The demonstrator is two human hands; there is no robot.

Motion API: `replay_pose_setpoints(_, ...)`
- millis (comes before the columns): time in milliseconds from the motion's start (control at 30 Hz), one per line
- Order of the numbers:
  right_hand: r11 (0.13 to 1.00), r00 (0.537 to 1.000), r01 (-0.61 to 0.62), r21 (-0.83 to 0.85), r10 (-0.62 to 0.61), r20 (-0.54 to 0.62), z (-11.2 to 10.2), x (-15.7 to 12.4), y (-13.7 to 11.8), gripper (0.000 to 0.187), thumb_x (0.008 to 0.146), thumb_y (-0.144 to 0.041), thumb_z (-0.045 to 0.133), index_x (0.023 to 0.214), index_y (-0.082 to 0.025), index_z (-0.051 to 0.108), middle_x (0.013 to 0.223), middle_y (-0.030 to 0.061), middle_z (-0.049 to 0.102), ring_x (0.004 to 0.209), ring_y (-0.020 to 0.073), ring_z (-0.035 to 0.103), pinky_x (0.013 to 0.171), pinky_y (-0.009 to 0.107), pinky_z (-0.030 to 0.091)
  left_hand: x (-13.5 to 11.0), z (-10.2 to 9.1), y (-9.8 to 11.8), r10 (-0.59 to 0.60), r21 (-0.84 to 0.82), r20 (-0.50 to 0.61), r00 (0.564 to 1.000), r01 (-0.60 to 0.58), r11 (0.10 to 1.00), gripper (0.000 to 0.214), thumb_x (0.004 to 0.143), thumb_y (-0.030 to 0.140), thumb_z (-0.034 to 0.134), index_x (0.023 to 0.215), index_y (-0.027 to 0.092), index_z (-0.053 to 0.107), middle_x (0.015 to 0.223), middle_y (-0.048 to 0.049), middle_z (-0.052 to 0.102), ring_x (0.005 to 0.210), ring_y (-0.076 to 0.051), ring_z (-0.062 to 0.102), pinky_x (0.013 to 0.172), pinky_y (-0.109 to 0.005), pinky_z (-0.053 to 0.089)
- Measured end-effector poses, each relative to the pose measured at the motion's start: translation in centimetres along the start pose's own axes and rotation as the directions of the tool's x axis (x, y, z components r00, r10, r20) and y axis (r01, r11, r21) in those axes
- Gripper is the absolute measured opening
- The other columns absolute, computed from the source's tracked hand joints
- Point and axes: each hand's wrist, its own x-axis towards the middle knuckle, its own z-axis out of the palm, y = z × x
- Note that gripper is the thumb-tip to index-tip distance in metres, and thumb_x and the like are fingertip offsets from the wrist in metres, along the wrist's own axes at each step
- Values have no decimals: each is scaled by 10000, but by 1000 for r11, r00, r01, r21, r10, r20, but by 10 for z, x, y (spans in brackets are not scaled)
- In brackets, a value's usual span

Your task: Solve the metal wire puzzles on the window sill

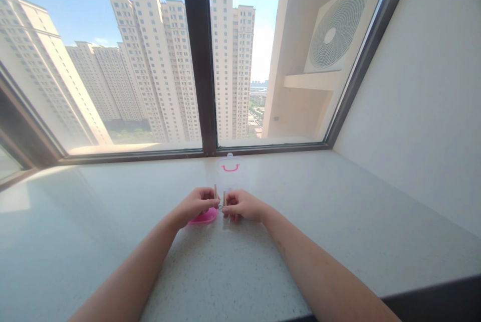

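Both my hands meet at the middle of a pale speckled sill (112, 211). My left hand (195, 204) is closed, pinching a thin wooden stick (215, 191) that stands upright. My right hand (240, 205) is also closed, pinching a second short wooden stick (224, 197) right beside the first. Under my left fingers lies a small pink dish-like piece (205, 218). Just behind the hands stands a clear plastic container (230, 174) with a pink curved mark on it. What joins the two sticks is too small to make out.
A large window with a dark frame (199, 61) runs along the far edge of the sill. A plain wall (421, 111) rises on the right. The sill's dark front edge (432, 294) runs at lower right. Tall buildings and an outdoor fan unit show outside.
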Motion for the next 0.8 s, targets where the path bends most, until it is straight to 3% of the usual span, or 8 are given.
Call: replay_pose_setpoints(800,1000,1000,22,12,-22,3,0,0,0,216,681,-279,670,780,-130,550,697,30,636,506,98,562,451,192,433,3,-2,-7,28,-30,31,999,-27,999,297,682,391,665,794,123,604,650,2,566,461,-55,402,430,-188,274)
